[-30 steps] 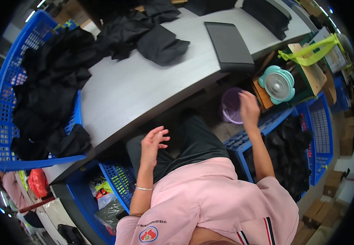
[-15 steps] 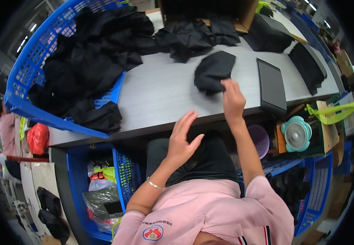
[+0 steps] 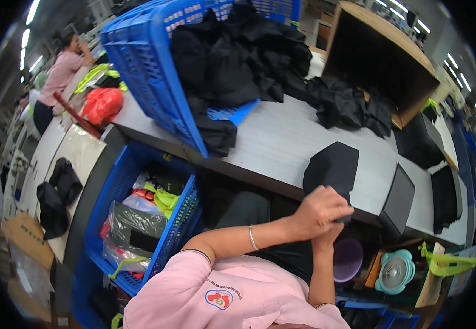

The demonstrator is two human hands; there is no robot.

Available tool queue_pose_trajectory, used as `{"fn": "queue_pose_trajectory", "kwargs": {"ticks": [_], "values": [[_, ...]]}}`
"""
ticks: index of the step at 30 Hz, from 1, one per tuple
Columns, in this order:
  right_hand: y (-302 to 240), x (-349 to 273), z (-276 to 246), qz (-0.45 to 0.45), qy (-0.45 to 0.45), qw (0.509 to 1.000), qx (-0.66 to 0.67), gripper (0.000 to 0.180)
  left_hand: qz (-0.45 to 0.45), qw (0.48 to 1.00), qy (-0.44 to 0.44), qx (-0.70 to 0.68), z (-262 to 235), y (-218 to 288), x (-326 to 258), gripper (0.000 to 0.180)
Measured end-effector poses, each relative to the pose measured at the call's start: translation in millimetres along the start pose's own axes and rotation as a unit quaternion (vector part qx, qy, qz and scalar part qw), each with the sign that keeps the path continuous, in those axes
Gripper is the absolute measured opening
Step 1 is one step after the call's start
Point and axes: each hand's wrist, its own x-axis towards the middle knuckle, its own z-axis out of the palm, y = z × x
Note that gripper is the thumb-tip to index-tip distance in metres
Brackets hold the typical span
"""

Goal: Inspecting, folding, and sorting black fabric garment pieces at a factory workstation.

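Note:
A black fabric piece (image 3: pixel 332 167) with a rounded left side and an angled top lies at the table's near edge, its lower end under my hands. My left hand (image 3: pixel 321 209), on the arm with the bracelet, is closed at that lower end, fingers bent together. Just below it, my right hand (image 3: pixel 326 237) is closed on the same piece. My left hand partly covers the right fingers, and the exact grip of each is hidden.
A blue basket (image 3: pixel 149 71) heaped with black cloth (image 3: pixel 232 60) stands on the table (image 3: pixel 273 145). Behind are a cardboard box (image 3: pixel 383 55) and black stacks (image 3: pixel 421 137). A dark flat slab (image 3: pixel 398 194) lies rightward; a small turquoise fan (image 3: pixel 396 271) sits below. A person (image 3: pixel 62 74) is far left.
My left hand, open and apart before, has come over to my right hand and closed at the fabric piece. The piece has moved nearer the table's front edge. The view has swung left.

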Motion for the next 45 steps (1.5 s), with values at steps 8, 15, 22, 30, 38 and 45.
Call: {"fn": "queue_pose_trajectory", "kwargs": {"ticks": [8, 15, 22, 30, 38, 45], "values": [[25, 101, -5, -0.154, -0.165, 0.974, 0.009, 0.036, -0.056, 0.997, -0.017, -0.052, -1, 42, -20, 0.024], [-26, 76, 33, -0.009, -0.094, 0.984, 0.148, 0.037, -0.039, 0.987, -0.074, -0.136, 0, 64, -52, 0.037], [-84, 117, 101, 0.153, -0.011, 0.952, 0.264, 0.038, -0.182, 0.942, -0.094, -0.265, -10, 58, -49, 0.018], [2, 99, 78, 0.028, -0.18, 0.962, 0.205, 0.035, -0.227, 0.924, -0.138, -0.274, -10, 47, -47, 0.017], [5, 65, 85, 0.001, -0.145, 0.963, 0.227, 0.032, -0.222, 0.961, 0.129, -0.106, -37, 4, -3, 0.011], [-64, 25, 79, -0.13, -0.295, 0.946, 0.038, 0.039, -0.291, 0.929, 0.214, -0.084, -51, -60, 6, 0.024]]}}
